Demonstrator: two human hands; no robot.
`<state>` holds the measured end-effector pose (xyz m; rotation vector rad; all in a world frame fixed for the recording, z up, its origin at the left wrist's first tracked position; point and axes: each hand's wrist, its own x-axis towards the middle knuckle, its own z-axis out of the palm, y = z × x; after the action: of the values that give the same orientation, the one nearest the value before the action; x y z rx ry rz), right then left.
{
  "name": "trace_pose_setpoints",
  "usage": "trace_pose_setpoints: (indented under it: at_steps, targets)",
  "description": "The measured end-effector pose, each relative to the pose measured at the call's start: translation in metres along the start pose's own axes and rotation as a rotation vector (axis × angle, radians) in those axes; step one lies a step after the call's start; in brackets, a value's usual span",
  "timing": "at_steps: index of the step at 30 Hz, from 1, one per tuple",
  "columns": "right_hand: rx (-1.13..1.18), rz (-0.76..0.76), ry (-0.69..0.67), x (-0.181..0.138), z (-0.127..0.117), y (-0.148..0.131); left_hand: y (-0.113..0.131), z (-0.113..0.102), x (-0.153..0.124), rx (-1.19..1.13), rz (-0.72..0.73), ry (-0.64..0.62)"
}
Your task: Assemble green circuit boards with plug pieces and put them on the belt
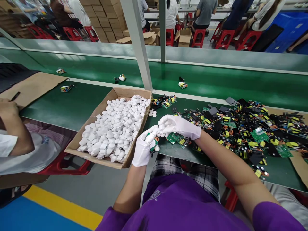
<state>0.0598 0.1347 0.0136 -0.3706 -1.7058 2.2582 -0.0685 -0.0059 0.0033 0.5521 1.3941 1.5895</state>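
Note:
My left hand [141,150], in a white glove, is closed around a small green circuit board [153,149] with white and orange parts on it. Most of that board is hidden by the fingers. My right hand [181,126], gloved too, meets the left fingertips over the board. Its fingers are curled in a pinch, and what they hold cannot be made out. Beside my left hand stands a shallow cardboard box [96,159] heaped with small white pieces [115,125]. Loose circuit boards [173,138] lie just under my right hand.
A large pile of circuit boards [231,125] with black and yellow parts covers the right of the bench. Behind runs a green conveyor belt [216,80] carrying scattered boards. A grey post [138,45] rises behind the box. Another person's arm [19,131] rests at the left.

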Motion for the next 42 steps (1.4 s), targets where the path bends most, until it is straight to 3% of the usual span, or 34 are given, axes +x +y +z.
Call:
trace_pose_setpoints:
  at_steps: [5, 11, 19, 22, 25, 30, 33, 38, 42]
  targets:
    - [0.068, -0.009, 0.025, -0.006, -0.002, 0.0, -0.002, 0.003, 0.003, -0.038, 0.027, 0.055]
    - [-0.014, -0.042, 0.312, -0.015, -0.019, -0.01, -0.005, 0.004, 0.01, 0.077, 0.107, 0.139]
    - [0.07, -0.017, 0.346, -0.024, -0.022, 0.001, -0.013, -0.001, 0.029, 0.298, 0.144, 0.125]
    - [-0.013, -0.076, 0.386, -0.031, -0.015, 0.005, -0.013, -0.004, 0.026, 0.241, 0.167, 0.121]
    - [-0.119, -0.119, 0.432, -0.042, -0.004, 0.008, -0.009, -0.001, 0.021, 0.033, 0.09, 0.048]
    - [-0.188, -0.116, 0.503, -0.064, 0.012, 0.015, 0.001, 0.008, 0.015, -0.351, -0.16, -0.113]
    - [-0.19, -0.163, 0.566, -0.074, 0.018, 0.021, 0.004, 0.01, 0.012, -0.362, -0.212, -0.203]
    - [-0.269, -0.353, 0.644, -0.085, 0.023, 0.033, 0.002, 0.011, 0.005, -0.253, -0.173, -0.337]
    - [-0.131, -0.312, 0.667, -0.091, 0.024, 0.037, -0.001, 0.017, 0.0, -0.19, -0.14, -0.387]
